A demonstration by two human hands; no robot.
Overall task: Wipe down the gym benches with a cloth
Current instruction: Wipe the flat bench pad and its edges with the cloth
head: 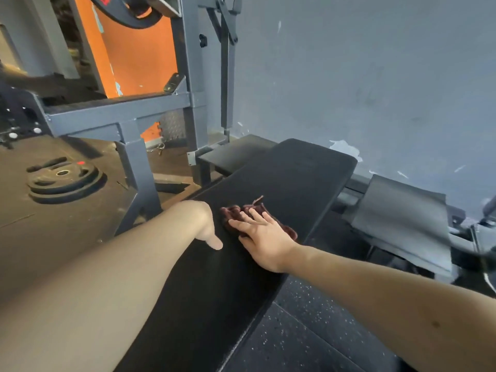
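Right hand (264,237) flat and splayed, pressing maroon cloth (233,214) on bench pad (295,178), left hand (204,224) at pad's left edge, fingers hidden, grip unclear

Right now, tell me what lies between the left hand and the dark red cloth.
Only a bare strip of the black padded bench, seen in the head view.

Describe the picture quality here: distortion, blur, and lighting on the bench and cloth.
Head view: wide-angle distortion bows the steel rack uprights and stretches both forearms toward the lower corners. Head view: lighting is soft and even, with no hard shadows and only a faint sheen on the black bench pad. Head view: the maroon cloth under the right hand looks fairly sharp, while the far right edge is smeared.
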